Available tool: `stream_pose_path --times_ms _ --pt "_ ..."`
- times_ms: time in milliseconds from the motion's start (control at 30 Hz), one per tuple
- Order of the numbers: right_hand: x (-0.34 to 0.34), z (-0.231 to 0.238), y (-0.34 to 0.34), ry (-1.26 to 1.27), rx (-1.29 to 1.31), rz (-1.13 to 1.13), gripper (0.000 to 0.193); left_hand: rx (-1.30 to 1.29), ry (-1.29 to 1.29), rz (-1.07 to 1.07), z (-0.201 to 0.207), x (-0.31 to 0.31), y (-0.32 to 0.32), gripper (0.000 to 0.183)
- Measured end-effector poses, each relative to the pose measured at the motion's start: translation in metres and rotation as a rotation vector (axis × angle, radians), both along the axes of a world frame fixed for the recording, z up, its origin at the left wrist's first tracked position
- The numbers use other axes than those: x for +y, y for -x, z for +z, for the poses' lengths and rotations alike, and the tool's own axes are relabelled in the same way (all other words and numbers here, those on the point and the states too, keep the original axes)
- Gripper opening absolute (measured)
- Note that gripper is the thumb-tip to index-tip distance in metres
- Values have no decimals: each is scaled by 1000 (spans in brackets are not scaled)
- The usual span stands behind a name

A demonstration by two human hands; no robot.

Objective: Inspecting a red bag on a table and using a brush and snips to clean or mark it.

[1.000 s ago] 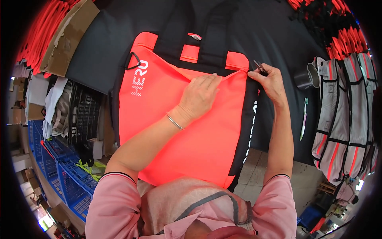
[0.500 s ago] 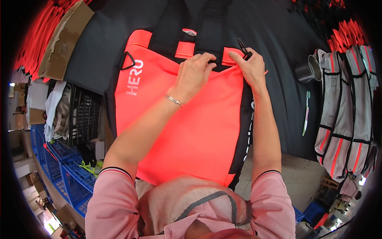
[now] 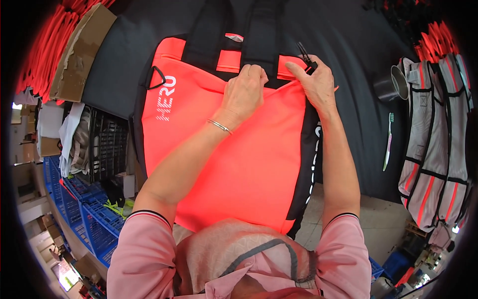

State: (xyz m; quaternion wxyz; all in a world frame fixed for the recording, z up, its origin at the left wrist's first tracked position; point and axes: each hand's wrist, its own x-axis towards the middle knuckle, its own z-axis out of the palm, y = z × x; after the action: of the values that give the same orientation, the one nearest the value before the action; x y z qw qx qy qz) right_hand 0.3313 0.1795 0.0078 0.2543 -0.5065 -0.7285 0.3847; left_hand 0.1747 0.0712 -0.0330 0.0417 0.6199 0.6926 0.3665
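Note:
A bright orange-red and black backpack (image 3: 239, 159) lies before me, its two black shoulder straps (image 3: 260, 37) running away over the table. Fingers curled together, my left hand (image 3: 244, 92) grips the upper edge of the orange panel near the base of the straps. At the upper right corner my right hand (image 3: 320, 85) pinches the same edge, thumb on the fabric. Black thread snips (image 3: 304, 56) are tucked in that hand, their points sticking up past the fingers. What lies beneath my left fingertips is hidden.
Right of the bag lie a toothbrush (image 3: 388, 142) and a grey metal cup (image 3: 389, 83), beside several grey straps (image 3: 423, 144) with orange stripes. At the left are a cardboard piece (image 3: 82, 55), stacked orange fabric (image 3: 47, 62), a black crate (image 3: 107, 144) and blue crates (image 3: 99, 224).
My left fingers have curled in more tightly at the panel's edge. My right hand keeps its hold at the corner, and the whole view has shifted slightly.

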Motion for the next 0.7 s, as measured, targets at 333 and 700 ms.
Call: stream_pose_path --times_ms 333,700 --pt "-7 42 4 -917 -208 445 26 -143 17 47 6 -5 -1 9" --pt "17 33 15 -946 -314 777 17 -160 6 59 3 -3 -4 8"
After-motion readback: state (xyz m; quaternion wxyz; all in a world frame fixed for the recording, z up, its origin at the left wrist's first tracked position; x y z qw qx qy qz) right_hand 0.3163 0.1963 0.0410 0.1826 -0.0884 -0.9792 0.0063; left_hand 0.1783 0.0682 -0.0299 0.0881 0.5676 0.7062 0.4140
